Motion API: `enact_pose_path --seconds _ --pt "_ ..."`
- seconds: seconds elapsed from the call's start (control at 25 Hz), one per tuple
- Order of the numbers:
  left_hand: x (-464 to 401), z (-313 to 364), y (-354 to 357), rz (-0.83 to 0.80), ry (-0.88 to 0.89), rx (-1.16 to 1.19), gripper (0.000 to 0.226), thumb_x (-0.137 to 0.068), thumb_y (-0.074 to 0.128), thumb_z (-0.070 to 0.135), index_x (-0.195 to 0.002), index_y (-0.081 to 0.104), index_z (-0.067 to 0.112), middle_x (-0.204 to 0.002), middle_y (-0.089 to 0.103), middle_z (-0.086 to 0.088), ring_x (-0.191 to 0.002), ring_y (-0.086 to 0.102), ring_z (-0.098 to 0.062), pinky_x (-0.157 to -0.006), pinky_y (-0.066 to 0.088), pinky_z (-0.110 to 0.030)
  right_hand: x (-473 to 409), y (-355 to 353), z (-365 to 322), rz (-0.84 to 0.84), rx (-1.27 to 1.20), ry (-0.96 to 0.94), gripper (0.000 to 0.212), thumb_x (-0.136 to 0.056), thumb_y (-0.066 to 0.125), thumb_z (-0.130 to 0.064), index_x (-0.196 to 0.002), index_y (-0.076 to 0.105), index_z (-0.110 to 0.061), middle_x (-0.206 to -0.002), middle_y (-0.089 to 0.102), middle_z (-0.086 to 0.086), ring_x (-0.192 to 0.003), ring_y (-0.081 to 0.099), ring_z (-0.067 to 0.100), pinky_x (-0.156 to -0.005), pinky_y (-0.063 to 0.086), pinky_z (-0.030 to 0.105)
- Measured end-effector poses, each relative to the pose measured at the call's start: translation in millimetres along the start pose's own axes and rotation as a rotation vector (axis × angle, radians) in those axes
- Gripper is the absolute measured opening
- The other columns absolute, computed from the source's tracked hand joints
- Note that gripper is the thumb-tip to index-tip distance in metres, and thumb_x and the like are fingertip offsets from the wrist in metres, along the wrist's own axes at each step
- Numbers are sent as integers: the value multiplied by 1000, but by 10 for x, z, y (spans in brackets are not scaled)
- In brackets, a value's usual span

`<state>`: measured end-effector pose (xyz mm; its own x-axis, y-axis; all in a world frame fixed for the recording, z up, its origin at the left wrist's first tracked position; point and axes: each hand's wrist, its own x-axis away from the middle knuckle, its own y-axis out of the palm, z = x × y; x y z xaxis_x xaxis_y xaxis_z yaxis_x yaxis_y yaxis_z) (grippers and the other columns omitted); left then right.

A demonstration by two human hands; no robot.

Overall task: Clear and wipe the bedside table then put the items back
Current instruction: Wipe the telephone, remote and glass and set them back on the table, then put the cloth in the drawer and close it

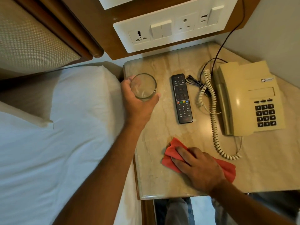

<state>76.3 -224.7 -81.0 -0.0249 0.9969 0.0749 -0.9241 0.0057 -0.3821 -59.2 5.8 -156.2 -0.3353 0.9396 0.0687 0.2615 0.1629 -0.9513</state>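
Clearing step: left hand (pixel 138 101) grips glass (pixel 143 86) at table's (pixel 162 184) left edge; right hand (pixel 197 168) flat on red cloth (pixel 170 151). Next: lift glass off, likely.

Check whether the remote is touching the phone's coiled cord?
Apart. The head view shows bare tabletop between the remote and the coiled cord along its whole length.

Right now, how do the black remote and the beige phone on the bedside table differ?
The slim black plastic remote control is narrow and cordless; the bulky beige plastic desk telephone is much wider, with a coiled cord. The remote lies mid-table, the telephone by the right wall. The remote has coloured buttons; the telephone's keys are all dark. No hand touches either.
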Motion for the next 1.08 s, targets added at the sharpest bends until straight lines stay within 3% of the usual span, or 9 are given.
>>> enact_pose_path --seconds 0.2,0.32,0.44,0.56,0.64,0.76,0.88,0.96,1.08 --pt "73 -189 217 45 39 1 83 -64 93 7 -130 43 15 -131 60 -12 -123 59 -21 -100 49 -18 -13 8 58 18 7 -11 53 -84 59 -47 -134 57 -30 -137 60 8 -95 60 34 -62 58 43" --pt "83 -248 219 23 45 2 87 -64 94 17 -132 41 28 -136 58 -6 -126 57 -16 -106 49 -26 -13 18 74 17 11 -22 55 -82 64 -47 -134 57 -30 -138 58 8 -96 58 33 -62 57 41" --pt "239 -333 140 -18 22 -34 101 -69 91 21 -151 32 12 -154 43 -12 -144 42 -17 -120 37 -33 2 52 74 35 7 -32 54 -82 65 -46 -133 56 -30 -138 56 7 -96 57 33 -62 56 42" --pt "853 -568 -16 -2 101 -285 76 -90 67 25 -151 32 -7 -156 38 -25 -148 36 -34 -121 32 -51 -29 4 53 14 46 -20 53 -85 57 -46 -135 55 -29 -139 55 7 -97 57 33 -64 57 43" --pt "1452 -738 -84 -62 127 -477 59 -99 51 19 -150 37 -6 -156 39 -26 -149 33 -39 -120 29 -59 -16 -46 -29 11 64 90 54 -84 55 -45 -136 55 -28 -140 54 9 -96 58 32 -65 57 43" --pt "2110 -924 -140 -180 209 -631 50 -103 43 16 -149 41 -2 -158 41 -21 -153 28 -37 -123 21 -63 484 45 -348 36 -93 293 63 -77 71 -30 -137 55 -24 -136 59 14 -88 62 33 -59 57 42" --pt "2167 -972 -119 -337 279 -836 61 -101 34 32 -151 40 -3 -161 33 -25 -153 23 -42 -123 15 -64 1407 224 -762 -205 -295 357 82 -78 78 -26 -149 36 -29 -138 56 8 -99 64 30 -64 58 39" --pt "2120 -1018 -77 -455 336 -1010 69 -100 24 41 -157 29 2 -167 22 -22 -156 14 -39 -123 11 -64 1733 305 -841 -410 -332 432 80 -88 69 -28 -150 19 -35 -147 41 6 -111 60 30 -76 58 42" --pt "2064 -1129 -18 -487 391 -1092 69 -102 21 44 -161 17 7 -170 12 -18 -158 6 -35 -125 6 -62 1489 465 -746 -421 -214 611 72 -94 63 -29 -152 21 -31 -144 30 18 -112 59 35 -85 57 44"
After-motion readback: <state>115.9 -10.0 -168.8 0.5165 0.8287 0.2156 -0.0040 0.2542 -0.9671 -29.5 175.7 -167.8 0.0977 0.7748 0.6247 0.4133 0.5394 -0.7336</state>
